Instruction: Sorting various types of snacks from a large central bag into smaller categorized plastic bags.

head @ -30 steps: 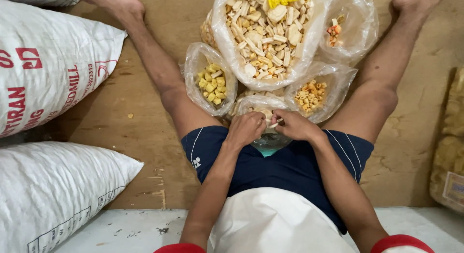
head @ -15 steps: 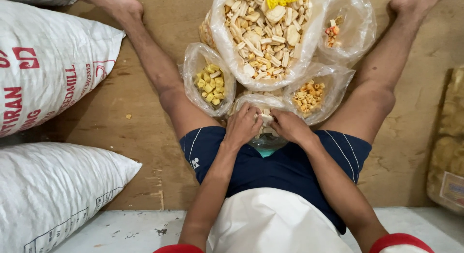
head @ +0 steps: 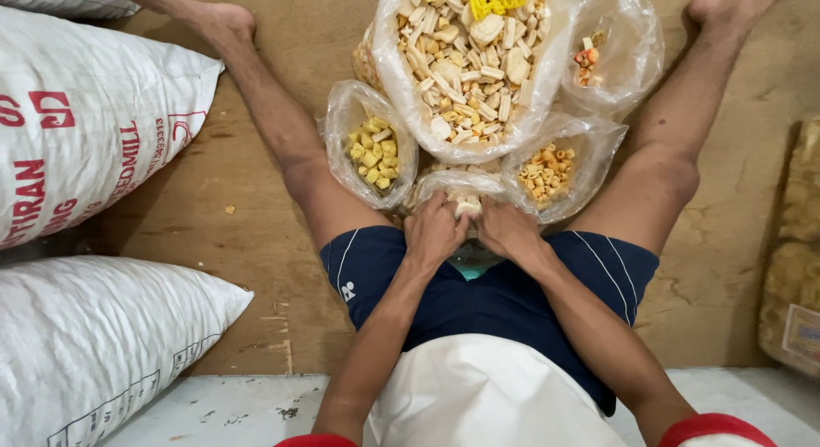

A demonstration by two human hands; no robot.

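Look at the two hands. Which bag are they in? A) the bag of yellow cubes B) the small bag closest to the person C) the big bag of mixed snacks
B: the left hand and right hand meet at the mouth of the small bag nearest the person's lap.

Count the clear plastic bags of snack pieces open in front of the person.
5, maybe more hidden: large bag at centre top, yellow-cube bag to its left, nearly empty bag at upper right, small-ring bag below it, small bag at both hands.
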